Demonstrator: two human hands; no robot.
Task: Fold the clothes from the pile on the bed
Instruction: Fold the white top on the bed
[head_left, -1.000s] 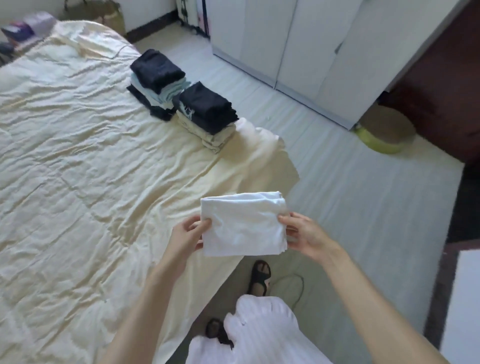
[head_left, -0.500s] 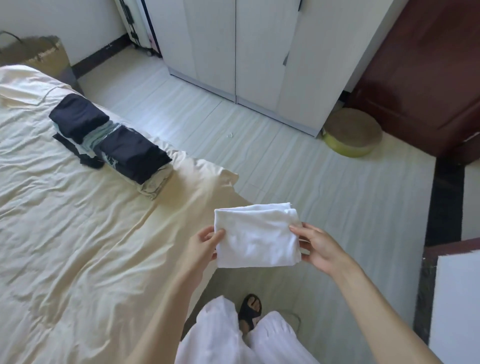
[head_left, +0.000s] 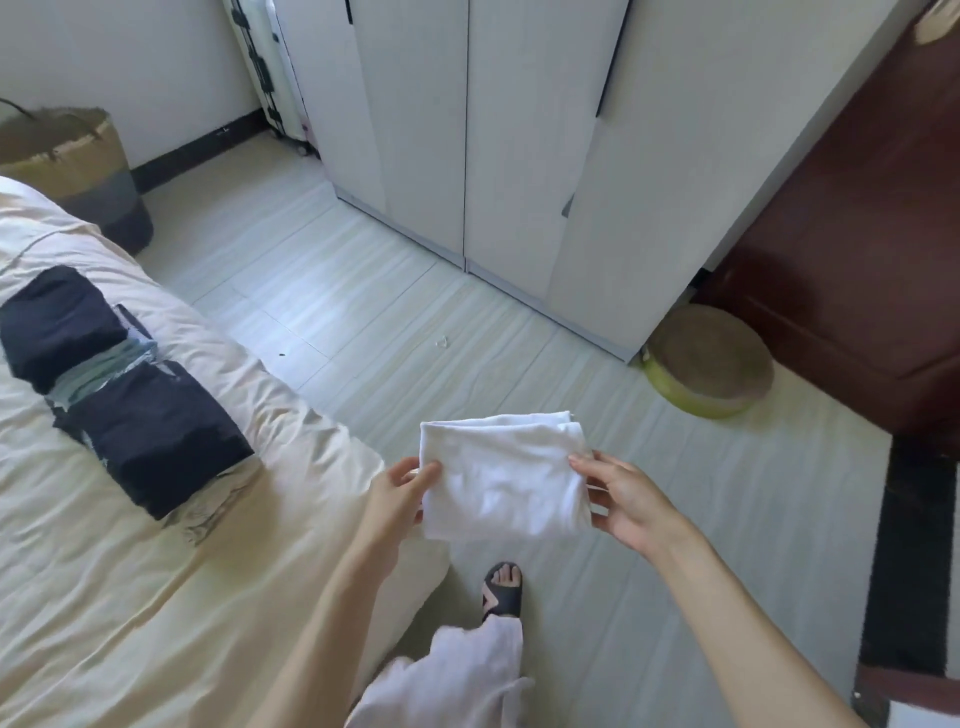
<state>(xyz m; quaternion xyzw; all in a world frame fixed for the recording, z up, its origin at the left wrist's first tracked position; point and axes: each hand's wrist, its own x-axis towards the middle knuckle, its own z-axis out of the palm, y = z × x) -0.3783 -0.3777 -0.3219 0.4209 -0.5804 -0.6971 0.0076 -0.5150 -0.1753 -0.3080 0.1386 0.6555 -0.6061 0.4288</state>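
White folded cloth (head_left: 501, 475) is what I hold from the head camera, clear of the bed and over the pale plank floor (head_left: 363, 322). My left hand (head_left: 397, 493) pinches its left edge, thumb on top; my right hand (head_left: 626, 499) grips the right edge, thumb on top and fingers curled beneath. Left of the grip lies the bed (head_left: 104, 597), its cream sheet creased, its corner just beside my left wrist. Further left and beyond the grip, on that sheet, sit the folded stacks (head_left: 119, 405), dark pieces on top with pale blue and beige layers showing under them. Straight beyond the cloth stand white wardrobe doors (head_left: 467, 130). Beyond and right of the grip, a round green-rimmed cushion (head_left: 706, 364) lies on the floor against a dark red-brown door (head_left: 857, 234). Far beyond the bed's corner stands a woven basket (head_left: 78, 171). Under the cloth I see my sandalled foot (head_left: 503, 590) and white trousers (head_left: 452, 675).
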